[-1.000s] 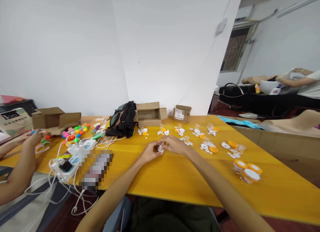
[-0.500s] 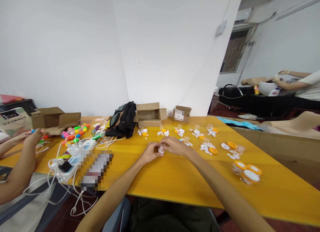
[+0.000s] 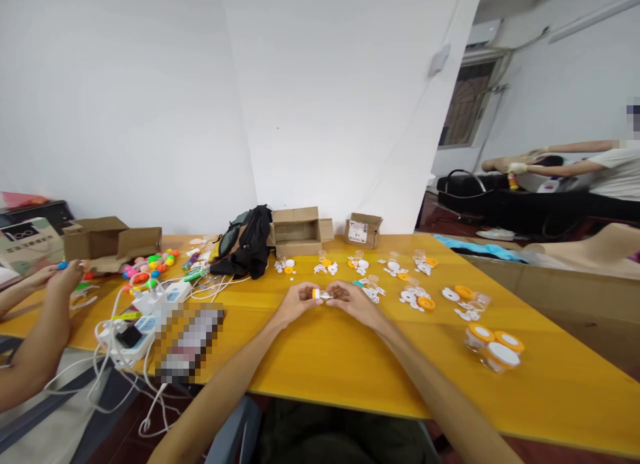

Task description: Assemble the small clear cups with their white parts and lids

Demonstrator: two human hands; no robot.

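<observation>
A small clear jar with a white and orange lid lies sideways between my two hands, above the middle of the table. Fingers of my left hand are closed round the lid end, which points left. My right hand grips the clear end, its fingertips partly covering it. White shapes can be made out inside the jar, too small to name. Just beyond my right hand lie loose white perforated pieces and an orange ring.
Capped jars stand at the right. Piles of white pieces, orange rings and clear cups line the far side, before cardboard boxes and a black bag. A power strip with cables lies left, near another person's arm.
The jar has turned from roughly upright onto its side, its orange-rimmed lid now showing at the left. My right hand has shifted from over the jar to its right end.
</observation>
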